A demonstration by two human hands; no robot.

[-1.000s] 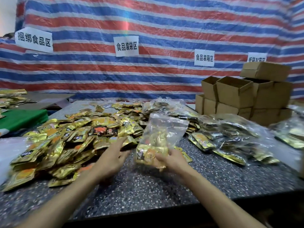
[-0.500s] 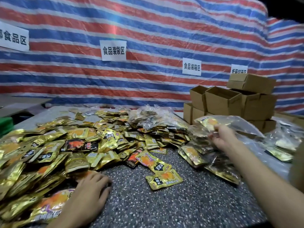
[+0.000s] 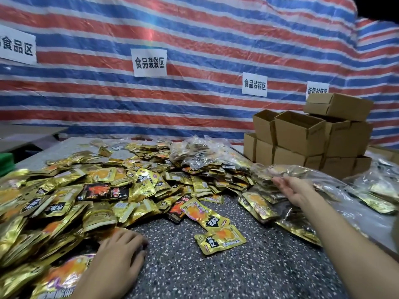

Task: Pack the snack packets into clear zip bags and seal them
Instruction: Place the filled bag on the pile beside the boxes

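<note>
Near the front edge of the worktop [image 3: 216, 277], the left hand [image 3: 121, 253] rests palm down with relaxed fingers and pinches nothing, just at the foot of the heap of snack packets [image 3: 64, 201] that covers the left side. One loose packet [image 3: 220, 239] lies alone near the middle. Further, toward the right edge, the right hand [image 3: 295, 190] is spread open beside a filled clear zip bag [image 3: 306, 171] that lies on other filled bags [image 3: 375, 190]; whether it touches the bag I cannot tell. The danger, I think, is this: the smooth bags may slide off their pile, and a zip not fully pressed would let packets out. Cardboard boxes [image 3: 300, 134] stand at the far right corner.
</note>
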